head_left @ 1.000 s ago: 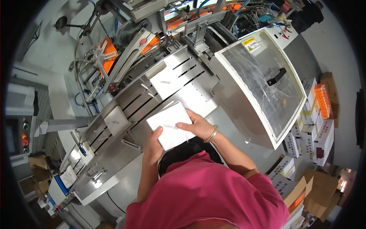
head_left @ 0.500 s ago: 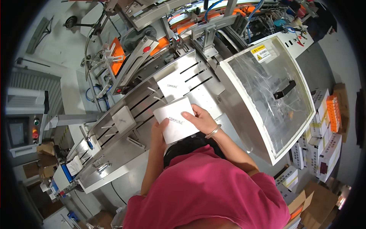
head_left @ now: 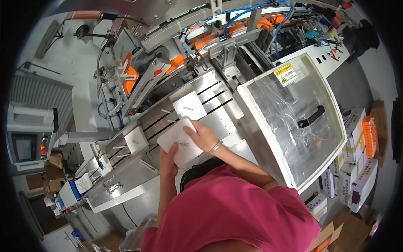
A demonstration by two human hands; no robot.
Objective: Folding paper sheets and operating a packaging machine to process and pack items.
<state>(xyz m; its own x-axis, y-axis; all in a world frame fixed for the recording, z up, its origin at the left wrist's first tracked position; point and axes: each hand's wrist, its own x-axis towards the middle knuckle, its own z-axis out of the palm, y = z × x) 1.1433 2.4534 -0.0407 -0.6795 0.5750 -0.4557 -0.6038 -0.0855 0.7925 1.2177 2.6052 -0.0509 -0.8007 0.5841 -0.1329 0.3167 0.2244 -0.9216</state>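
A flat white square box with dark print on its face is held in front of me, above the near side of a metal slotted conveyor. My left hand grips its lower left edge with the thumb on the face. My right hand holds the right side, its thumb also pressed on top. Just beyond lies a similar white box on the conveyor, beside upright pegs. Another white box rests farther left along the track. What the boxes contain cannot be seen.
A clear-lidded machine cover with a black handle stands at the right. Metal arms and orange parts fill the far side. A control panel is at the left. Stacked cartons stand on the right floor.
Both hands have moved slightly left with the white box, which is now tilted more, and my right hand covers more of its face. The boxes on the conveyor look nearly unchanged.
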